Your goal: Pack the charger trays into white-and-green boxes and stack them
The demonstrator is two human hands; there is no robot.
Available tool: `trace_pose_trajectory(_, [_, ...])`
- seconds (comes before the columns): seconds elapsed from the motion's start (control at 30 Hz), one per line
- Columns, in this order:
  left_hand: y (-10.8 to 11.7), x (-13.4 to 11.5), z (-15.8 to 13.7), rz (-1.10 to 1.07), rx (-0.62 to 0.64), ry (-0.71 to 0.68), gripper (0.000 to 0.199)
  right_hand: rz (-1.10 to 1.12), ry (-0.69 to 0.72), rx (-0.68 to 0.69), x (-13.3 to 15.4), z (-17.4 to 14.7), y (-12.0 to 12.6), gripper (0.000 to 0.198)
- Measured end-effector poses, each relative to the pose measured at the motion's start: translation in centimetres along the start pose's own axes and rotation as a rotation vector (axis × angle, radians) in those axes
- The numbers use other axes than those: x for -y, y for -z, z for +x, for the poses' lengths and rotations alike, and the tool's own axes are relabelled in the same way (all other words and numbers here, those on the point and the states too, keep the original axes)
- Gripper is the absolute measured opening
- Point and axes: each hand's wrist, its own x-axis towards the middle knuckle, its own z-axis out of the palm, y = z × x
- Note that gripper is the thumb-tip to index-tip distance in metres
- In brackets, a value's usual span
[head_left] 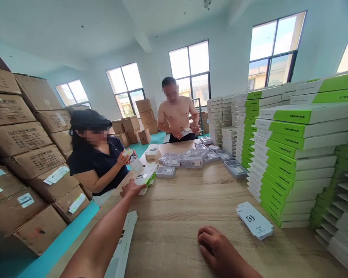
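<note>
My left hand reaches out over the table with its fingers apart, at the near edge of a small pile of flat white-and-green cartons. Whether its fingertips press on the top carton I cannot tell. Close to me on the wooden table rests my right hand, its fingers curled in and nothing visible in them. To the right of it lies a stack of white printed leaflets with a battery symbol. Under my left forearm are more flat white printed cartons.
Clear plastic trays cover the table's far part. Tall stacks of white-and-green boxes line the right side. A co-worker at the left handles a white carton; another person stands at the far end. Brown cardboard boxes are piled left.
</note>
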Motion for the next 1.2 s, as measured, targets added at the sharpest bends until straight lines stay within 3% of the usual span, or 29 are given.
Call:
trace_pose_trajectory(0.1, [1.8, -1.1, -2.9, -0.252, 0.009, 0.027, 0.044, 0.013, -0.007, -0.015, -0.2, -0.1, -0.1, 0.016])
trace_pose_trajectory(0.2, [2.0, -2.1, -9.1, -0.554, 0.146, -0.047, 0.069, 0.094, -0.128, -0.053, 0.0, 0.4, 0.0, 0.012])
trace_pose_trajectory(0.3, [-0.6, -1.9, -17.4, -0.85, 0.441, -0.151, 0.089, 0.453, -0.262, -0.064, 1.9, 1.7, 0.8, 0.039])
trace_pose_trajectory(0.37, [-3.2, -1.2, -22.2, -1.283, 0.805, -0.083, 0.09, 0.798, -0.238, -0.085, 3.9, 2.6, 1.6, 0.059])
trace_pose_trajectory(0.43, [-5.4, -0.7, -25.2, -1.378, 1.051, -0.018, 0.089, 0.969, -0.198, -0.151, 5.7, 3.3, 2.3, 0.063])
trace_pose_trajectory(0.5, [-6.7, -0.7, -26.2, -1.286, 1.034, -0.012, 0.078, 0.982, -0.197, -0.245, 7.0, 3.3, 2.7, 0.059])
trace_pose_trajectory(0.57, [-7.1, -1.3, -25.7, -1.14, 0.786, -0.079, 0.072, 0.944, -0.206, -0.339, 7.9, 2.5, 2.6, 0.053])
trace_pose_trajectory(0.63, [-7.0, -2.2, -24.9, -0.991, 0.525, -0.196, 0.09, 0.867, -0.185, -0.41, 8.7, 1.3, 2.3, 0.051])
trace_pose_trajectory(0.7, [-6.9, -3.2, -24.6, -0.863, 0.43, -0.311, 0.121, 0.8, -0.128, -0.398, 9.7, 0.0, 2.0, 0.051])
trace_pose_trajectory(0.77, [-6.8, -3.9, -25.1, -0.821, 0.48, -0.39, 0.137, 0.78, -0.077, -0.303, 10.5, -1.2, 1.8, 0.053])
trace_pose_trajectory(0.83, [-6.7, -4.4, -26.0, -0.884, 0.608, -0.421, 0.126, 0.752, -0.048, -0.249, 10.8, -2.2, 1.8, 0.052])
trace_pose_trajectory(0.93, [-6.1, -4.4, -27.4, -1.087, 0.925, -0.394, 0.097, 0.596, -0.128, -0.443, 10.3, -2.9, 2.1, 0.049])
trace_pose_trajectory(1.03, [-5.5, -4.0, -28.0, -1.16, 1.152, -0.419, 0.1, 0.649, -0.286, -0.541, 9.6, -2.8, 2.2, 0.057])
trace_pose_trajectory(1.2, [-5.7, -2.8, -27.9, -1.067, 1.067, -0.503, 0.096, 0.922, -0.209, -0.442, 10.4, -2.4, 2.1, 0.05])
